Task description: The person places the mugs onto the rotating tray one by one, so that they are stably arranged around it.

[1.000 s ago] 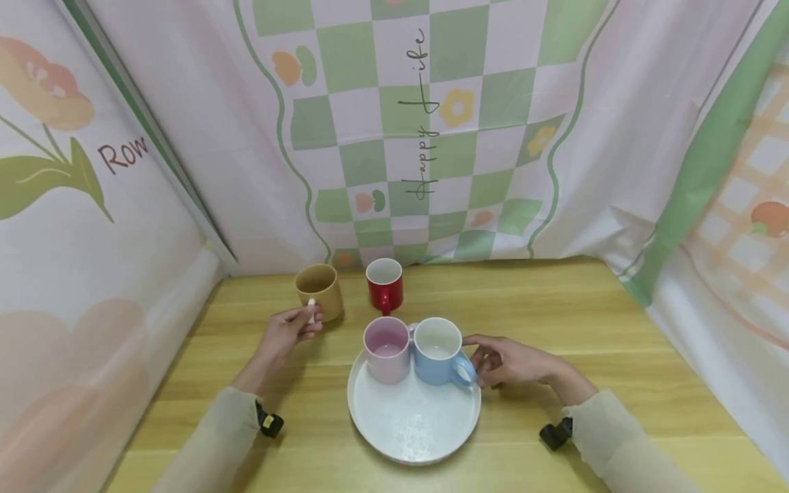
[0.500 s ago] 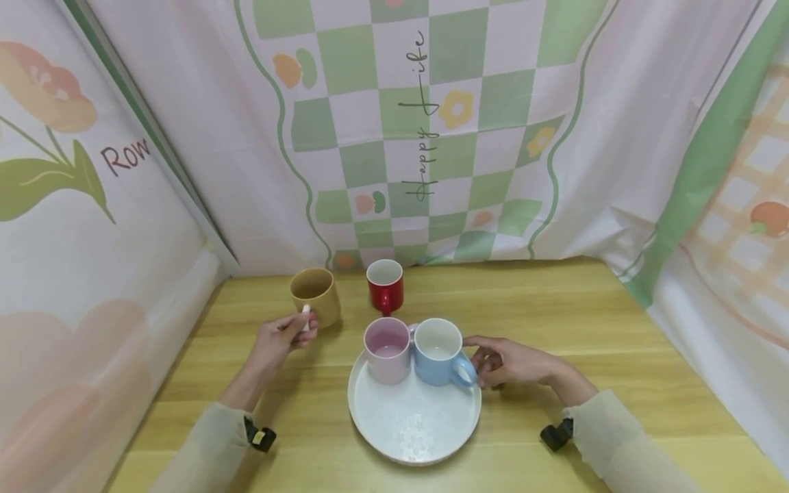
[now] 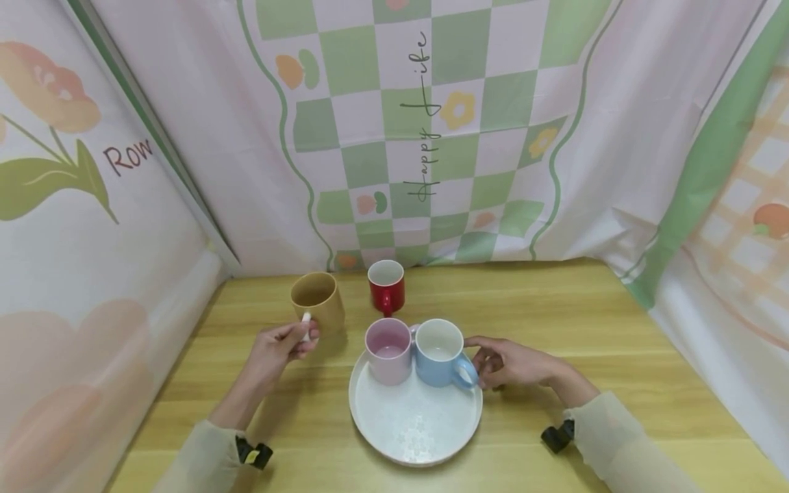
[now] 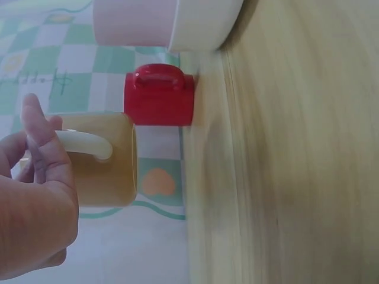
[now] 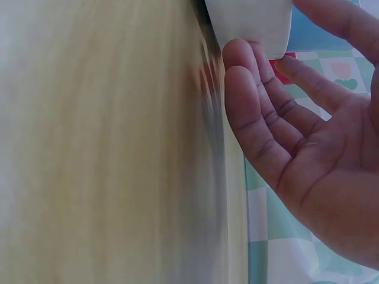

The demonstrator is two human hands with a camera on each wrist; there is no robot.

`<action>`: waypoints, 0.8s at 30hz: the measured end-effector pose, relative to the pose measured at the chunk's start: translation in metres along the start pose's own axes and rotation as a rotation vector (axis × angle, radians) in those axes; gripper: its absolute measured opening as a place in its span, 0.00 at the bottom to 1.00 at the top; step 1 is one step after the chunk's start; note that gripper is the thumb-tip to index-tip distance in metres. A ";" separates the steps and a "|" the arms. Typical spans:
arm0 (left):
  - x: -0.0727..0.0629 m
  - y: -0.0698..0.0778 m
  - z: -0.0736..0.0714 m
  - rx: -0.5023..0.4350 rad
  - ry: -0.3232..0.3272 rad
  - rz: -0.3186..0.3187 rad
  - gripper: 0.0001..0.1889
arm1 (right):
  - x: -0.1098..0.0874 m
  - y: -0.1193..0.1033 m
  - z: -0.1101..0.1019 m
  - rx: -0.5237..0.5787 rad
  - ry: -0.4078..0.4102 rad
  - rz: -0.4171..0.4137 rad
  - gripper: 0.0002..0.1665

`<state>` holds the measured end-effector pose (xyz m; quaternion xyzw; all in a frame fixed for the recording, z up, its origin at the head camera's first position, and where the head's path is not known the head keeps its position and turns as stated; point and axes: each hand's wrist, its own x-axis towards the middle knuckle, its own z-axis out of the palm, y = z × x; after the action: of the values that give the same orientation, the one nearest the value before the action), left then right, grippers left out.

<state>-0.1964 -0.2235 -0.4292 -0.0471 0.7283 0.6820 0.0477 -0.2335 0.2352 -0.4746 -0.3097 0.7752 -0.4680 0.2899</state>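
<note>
Handle [image 4: 89, 144] of tan mug [image 4: 106, 184] part-hidden by left hand [image 3: 279, 348], tray [image 4: 204, 25] and pink mug [image 4: 135, 23] cropped at left wrist view's top.

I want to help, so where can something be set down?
Bare: the near half of the white tray, in front of the pink mug and blue mug; and the table between the red mug, the right hand and the cloth. Crowded: the tray's far half, and around the left hand holding the yellow mug.
</note>
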 end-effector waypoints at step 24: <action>-0.041 0.004 0.000 0.027 -0.075 0.047 0.23 | 0.000 -0.001 0.000 -0.009 0.001 -0.018 0.45</action>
<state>-0.1559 -0.2227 -0.4195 -0.0036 0.7361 0.6742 0.0596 -0.2337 0.2345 -0.4734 -0.3178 0.7747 -0.4671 0.2839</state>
